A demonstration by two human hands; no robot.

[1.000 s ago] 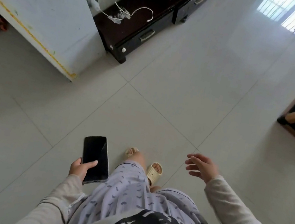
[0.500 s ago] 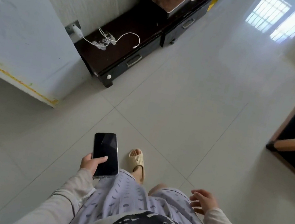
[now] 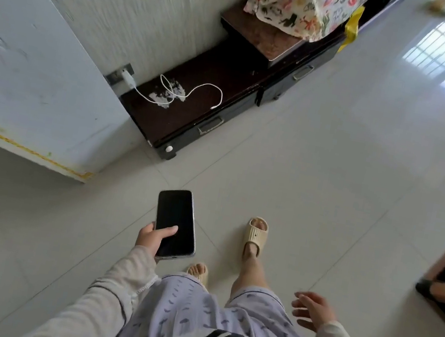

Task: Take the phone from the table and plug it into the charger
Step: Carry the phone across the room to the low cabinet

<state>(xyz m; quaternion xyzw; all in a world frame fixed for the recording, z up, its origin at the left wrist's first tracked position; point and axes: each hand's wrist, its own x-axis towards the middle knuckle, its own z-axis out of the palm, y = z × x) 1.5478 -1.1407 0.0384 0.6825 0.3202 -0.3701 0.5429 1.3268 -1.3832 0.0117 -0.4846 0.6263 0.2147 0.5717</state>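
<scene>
Closer now than a second ago, the low cabinet (image 3: 196,110) carries the charger cable (image 3: 189,94) near its left front corner. Left hand (image 3: 151,237) clasps the phone (image 3: 175,224); right hand (image 3: 312,310) hangs spread, empty. One-handed plugging could push the loose cable away.

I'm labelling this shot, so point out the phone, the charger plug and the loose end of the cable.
phone (image 3: 175,224): head view, dark screen.
charger plug (image 3: 128,79): head view, white body.
cable end (image 3: 213,107): head view, connector tip.
</scene>
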